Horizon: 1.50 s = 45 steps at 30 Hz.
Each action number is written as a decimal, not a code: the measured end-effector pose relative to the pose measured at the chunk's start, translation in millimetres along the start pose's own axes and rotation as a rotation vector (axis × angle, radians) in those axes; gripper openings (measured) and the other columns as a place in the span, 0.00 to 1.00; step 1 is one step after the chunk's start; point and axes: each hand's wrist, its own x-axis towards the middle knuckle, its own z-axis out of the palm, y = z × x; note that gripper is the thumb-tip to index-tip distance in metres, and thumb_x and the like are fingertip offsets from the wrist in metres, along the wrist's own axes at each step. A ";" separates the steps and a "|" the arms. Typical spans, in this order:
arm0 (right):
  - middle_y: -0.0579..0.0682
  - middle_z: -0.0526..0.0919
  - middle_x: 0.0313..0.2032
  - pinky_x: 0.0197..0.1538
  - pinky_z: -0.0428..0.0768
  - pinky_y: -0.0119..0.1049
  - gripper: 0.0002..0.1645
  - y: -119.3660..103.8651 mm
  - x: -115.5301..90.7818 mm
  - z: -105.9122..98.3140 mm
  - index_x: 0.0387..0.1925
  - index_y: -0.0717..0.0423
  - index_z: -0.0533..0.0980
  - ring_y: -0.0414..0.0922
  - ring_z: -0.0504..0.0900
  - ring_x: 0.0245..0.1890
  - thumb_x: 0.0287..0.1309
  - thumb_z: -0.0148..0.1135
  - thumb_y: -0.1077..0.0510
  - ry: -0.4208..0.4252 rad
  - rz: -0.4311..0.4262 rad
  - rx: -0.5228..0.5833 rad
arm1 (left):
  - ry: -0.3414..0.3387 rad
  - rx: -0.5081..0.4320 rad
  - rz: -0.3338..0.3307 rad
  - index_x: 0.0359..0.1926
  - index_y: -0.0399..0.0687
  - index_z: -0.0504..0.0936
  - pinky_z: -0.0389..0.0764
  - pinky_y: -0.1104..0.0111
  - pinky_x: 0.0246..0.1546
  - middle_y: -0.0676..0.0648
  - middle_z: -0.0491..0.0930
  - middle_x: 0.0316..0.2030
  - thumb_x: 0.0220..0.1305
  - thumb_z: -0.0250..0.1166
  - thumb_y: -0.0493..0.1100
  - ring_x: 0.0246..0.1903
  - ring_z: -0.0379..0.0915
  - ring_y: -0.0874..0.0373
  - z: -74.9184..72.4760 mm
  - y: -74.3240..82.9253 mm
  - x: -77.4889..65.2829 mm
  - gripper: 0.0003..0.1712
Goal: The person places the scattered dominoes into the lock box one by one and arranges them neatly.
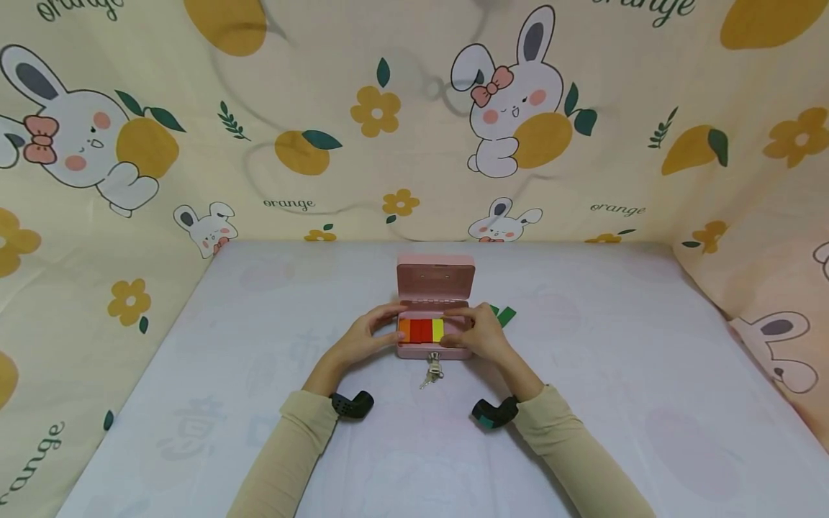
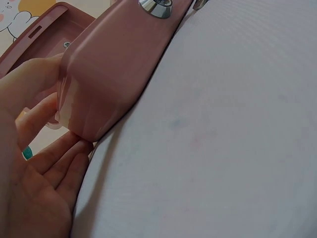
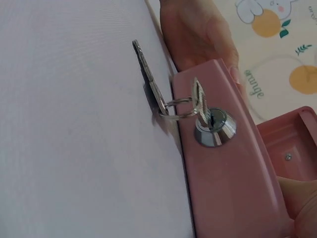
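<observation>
Head view: an open pink box (image 1: pixel 414 353) stands on the white table (image 1: pixel 194 403), its lid (image 1: pixel 435 282) raised behind. Inside, an orange block (image 1: pixel 404 331), red blocks (image 1: pixel 421 331) and a yellow block (image 1: pixel 437 329) adjoin; pink interior shows rightward. The left hand (image 1: pixel 356 340) curls round the box's left end, thumb and index moderately spread. The right hand (image 1: pixel 486 334) reaches inside, thumb and finger parted beside the yellow block; whether they grip it cannot be told. Green pieces (image 1: pixel 506 316) lie beyond the right rim.

Left wrist view: digits press the end wall; tabletop extends broadly along the front.

Right wrist view: keys (image 3: pixel 151 79) hang from the front lock (image 3: pixel 218 127).
</observation>
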 end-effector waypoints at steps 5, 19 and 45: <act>0.57 0.68 0.28 0.31 0.59 0.31 0.28 0.7 -0.6 -6.3 0.50 0.60 0.81 0.46 0.63 0.32 0.45 0.75 0.58 0.020 -0.037 -0.014 | 0.002 0.003 -0.016 0.66 0.43 0.69 0.59 0.50 0.74 0.40 0.64 0.70 0.63 0.64 0.37 0.71 0.60 0.43 0.4 2.2 0.0 0.30; 0.46 0.65 0.23 0.26 0.61 0.26 0.22 5.7 -8.2 -22.6 0.49 0.61 0.80 0.40 0.64 0.27 0.49 0.71 0.63 0.096 0.014 0.158 | 0.011 0.014 -0.052 0.66 0.42 0.68 0.59 0.50 0.74 0.40 0.63 0.70 0.63 0.64 0.37 0.71 0.59 0.43 0.5 5.5 -1.3 0.30; 0.42 0.65 0.23 0.31 0.62 0.26 0.24 28.1 -16.5 -43.5 0.51 0.64 0.79 0.37 0.64 0.26 0.52 0.70 0.59 0.161 0.086 0.137 | 0.004 0.017 -0.036 0.66 0.45 0.69 0.59 0.50 0.74 0.41 0.64 0.70 0.63 0.64 0.40 0.70 0.60 0.43 1.0 3.2 -0.5 0.30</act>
